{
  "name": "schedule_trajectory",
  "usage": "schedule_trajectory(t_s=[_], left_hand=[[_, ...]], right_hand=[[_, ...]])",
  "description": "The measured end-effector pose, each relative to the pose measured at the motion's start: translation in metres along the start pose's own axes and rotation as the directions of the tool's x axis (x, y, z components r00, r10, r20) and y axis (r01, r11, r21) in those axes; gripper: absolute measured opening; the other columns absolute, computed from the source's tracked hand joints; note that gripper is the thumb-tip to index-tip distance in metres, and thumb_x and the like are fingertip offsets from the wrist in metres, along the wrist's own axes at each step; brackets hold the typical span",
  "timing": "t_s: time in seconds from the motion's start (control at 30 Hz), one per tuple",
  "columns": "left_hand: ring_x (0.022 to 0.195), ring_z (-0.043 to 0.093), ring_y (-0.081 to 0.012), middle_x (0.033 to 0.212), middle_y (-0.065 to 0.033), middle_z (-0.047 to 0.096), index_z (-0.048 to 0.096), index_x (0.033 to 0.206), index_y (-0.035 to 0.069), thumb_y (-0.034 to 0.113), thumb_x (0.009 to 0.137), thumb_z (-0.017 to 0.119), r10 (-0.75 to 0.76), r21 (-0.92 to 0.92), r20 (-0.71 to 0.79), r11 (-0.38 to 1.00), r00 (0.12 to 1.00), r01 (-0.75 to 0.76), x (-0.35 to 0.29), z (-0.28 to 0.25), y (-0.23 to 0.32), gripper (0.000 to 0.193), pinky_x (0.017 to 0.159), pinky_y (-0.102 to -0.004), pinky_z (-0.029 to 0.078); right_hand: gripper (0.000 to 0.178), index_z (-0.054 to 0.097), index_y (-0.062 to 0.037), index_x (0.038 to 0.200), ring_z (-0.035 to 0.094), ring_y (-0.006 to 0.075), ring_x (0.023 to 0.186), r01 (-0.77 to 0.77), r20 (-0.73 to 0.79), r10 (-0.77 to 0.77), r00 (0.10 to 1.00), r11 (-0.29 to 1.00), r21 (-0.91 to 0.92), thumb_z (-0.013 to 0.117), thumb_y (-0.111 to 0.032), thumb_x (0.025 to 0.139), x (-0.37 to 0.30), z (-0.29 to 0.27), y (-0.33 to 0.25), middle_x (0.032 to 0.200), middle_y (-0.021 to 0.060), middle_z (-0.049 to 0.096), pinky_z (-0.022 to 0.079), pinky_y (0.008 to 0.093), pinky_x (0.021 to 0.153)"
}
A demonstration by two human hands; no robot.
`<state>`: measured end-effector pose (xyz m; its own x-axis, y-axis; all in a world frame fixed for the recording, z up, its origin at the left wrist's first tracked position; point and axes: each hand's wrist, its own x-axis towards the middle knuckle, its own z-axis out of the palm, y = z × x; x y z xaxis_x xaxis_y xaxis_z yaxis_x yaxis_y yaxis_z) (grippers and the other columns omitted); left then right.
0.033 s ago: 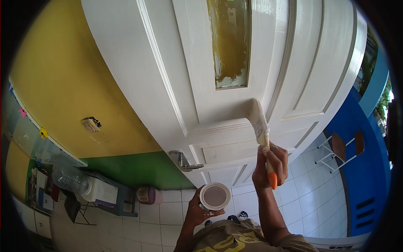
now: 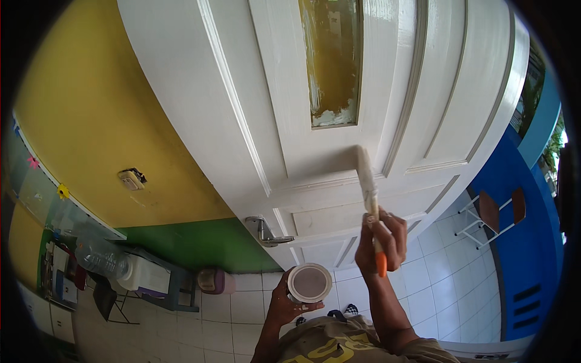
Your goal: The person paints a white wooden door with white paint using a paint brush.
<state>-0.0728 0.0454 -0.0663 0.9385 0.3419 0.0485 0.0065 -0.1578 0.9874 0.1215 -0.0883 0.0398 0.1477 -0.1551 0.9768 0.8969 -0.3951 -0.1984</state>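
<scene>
My right hand [image 2: 384,242] grips a paintbrush [image 2: 367,181] by its orange-tipped handle. The bristles, coated in white, point up at the white panelled door [image 2: 327,160], over the flat part below a glass pane [image 2: 333,66]. White smears run along the edges of that pane. Down at waist height, my left hand [image 2: 287,304] is wrapped round an open paint can [image 2: 309,283] with its mouth facing up. A pale coat of paint lines the can's rim, and greyish-white paint shows inside. Left of the can, a metal lever handle [image 2: 266,233] sticks out from the door.
A yellow and green wall [image 2: 175,245] with a light switch [image 2: 131,179] stands to the left. Below it are a grey bench [image 2: 181,290] bearing a white container, a clear water jug [image 2: 100,257] and a pinkish bin [image 2: 216,282]. A brown chair [image 2: 488,210] stands at the right.
My right hand and the paintbrush have shifted slightly left and turned, so the bristles look narrower. The left hand and the paint can have stayed put.
</scene>
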Motion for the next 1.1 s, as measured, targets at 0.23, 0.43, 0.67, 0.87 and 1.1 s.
schedule_trajectory(t_s=[0.23,0.43,0.67,0.87,1.1], left_hand=[[0.122,0.065,-0.0242,0.13,-0.0125,0.067,0.048,0.141,0.003,0.031,0.06,0.104,-0.008,-0.023,0.003,1.0,1.0,0.008,-0.001,-0.004,-0.007,0.102,0.106,-0.0408,0.053],[0.122,0.065,-0.0257,0.131,-0.0131,0.066,0.048,0.143,0.003,0.032,0.06,0.103,0.024,0.024,-0.012,0.999,1.0,-0.024,-0.003,-0.006,-0.004,0.104,0.107,-0.0422,0.053],[0.122,0.065,-0.025,0.13,-0.0114,0.067,0.05,0.142,0.004,0.029,0.055,0.105,-0.046,-0.036,-0.049,0.998,0.998,0.044,-0.007,-0.013,0.002,0.106,0.107,-0.0422,0.052],[0.123,0.065,-0.0246,0.13,-0.011,0.066,0.051,0.142,0.004,0.031,0.056,0.105,-0.012,-0.111,-0.036,0.994,0.999,0.008,-0.007,-0.019,-0.003,0.105,0.108,-0.0414,0.052],[0.123,0.064,-0.0245,0.131,-0.0115,0.066,0.046,0.146,0.004,0.03,0.06,0.103,0.03,-0.131,0.036,0.991,0.999,-0.025,-0.005,-0.016,-0.004,0.106,0.108,-0.0423,0.053]], right_hand=[[0.025,0.073,-0.0012,0.087,0.069,0.0258,0.07,-0.136,0.21,0.046,0.977,0.888,0.439,0.084,0.008,0.067,-0.007,0.021,-0.01,0.084,0.0134,0.072,0.056,0.0314,0.061],[0.022,0.07,-0.0005,0.091,0.071,0.023,0.075,-0.078,0.006,0.078,0.997,0.993,0.084,0.082,0.01,0.076,0.029,-0.014,0.028,0.085,0.0138,0.074,0.057,0.032,0.066],[0.022,0.073,-0.0065,0.084,0.068,0.0197,0.066,0.199,0.332,-0.316,0.889,0.918,0.342,0.083,0.004,0.068,0.064,0.022,-0.011,0.076,0.0073,0.071,0.055,0.029,0.056],[0.015,0.07,-0.0053,0.079,0.073,0.0199,0.069,0.227,0.372,-0.397,0.839,0.877,0.424,0.081,0.003,0.073,0.18,0.064,-0.021,0.078,0.0052,0.073,0.06,0.031,0.063],[0.017,0.078,-0.0005,0.095,0.076,0.0184,0.08,0.448,0.248,-0.517,0.819,0.847,0.287,0.084,0.0,0.079,0.26,0.064,-0.058,0.091,0.0086,0.077,0.062,0.0294,0.071]])
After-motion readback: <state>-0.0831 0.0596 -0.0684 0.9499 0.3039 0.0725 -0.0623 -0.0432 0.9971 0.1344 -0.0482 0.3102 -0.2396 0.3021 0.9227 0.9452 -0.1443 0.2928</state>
